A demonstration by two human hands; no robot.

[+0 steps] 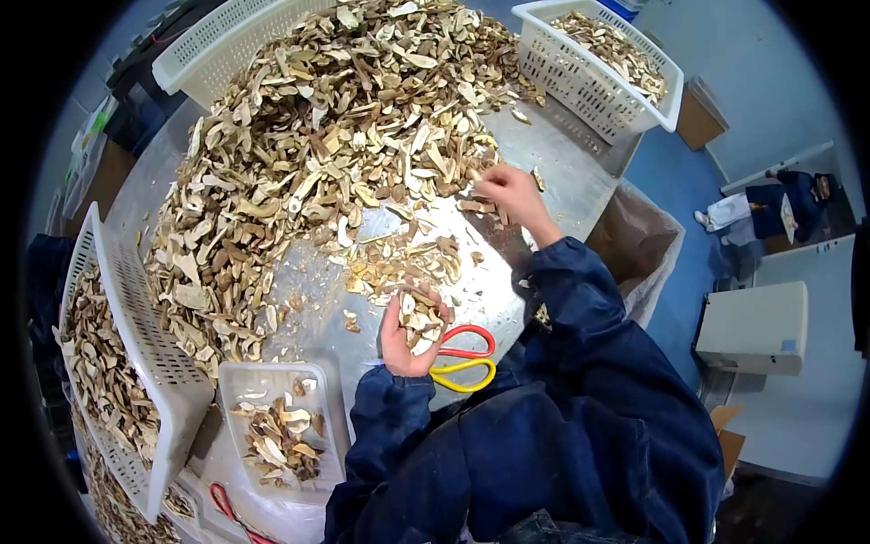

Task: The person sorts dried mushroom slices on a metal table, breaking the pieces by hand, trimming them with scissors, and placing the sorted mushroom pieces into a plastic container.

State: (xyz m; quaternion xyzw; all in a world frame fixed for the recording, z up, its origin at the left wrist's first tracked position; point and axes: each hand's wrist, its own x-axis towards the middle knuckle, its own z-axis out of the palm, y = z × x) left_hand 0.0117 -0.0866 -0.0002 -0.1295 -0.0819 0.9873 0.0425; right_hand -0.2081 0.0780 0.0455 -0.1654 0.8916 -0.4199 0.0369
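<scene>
My left hand (412,337) is cupped, palm up, around several dried mushroom slices (419,317). Out to the right, my right hand (512,195) pinches a small pale mushroom slice (475,175) at its fingertips, over the near right edge of the large mushroom pile (362,118). Smaller slices and crumbs (408,260) lie on the metal table (308,313) between the two hands. Scissors with one red and one yellow handle (464,374) rest by my left wrist, their blades mostly hidden.
A clear plastic tray (335,435) with mushroom pieces is at the lower left, near red-handled scissors (222,500). White perforated baskets (145,363) stand left, at the back and at the back right (580,86). A lined bin (648,236) adjoins the right table edge. Another person (784,207) stands far right.
</scene>
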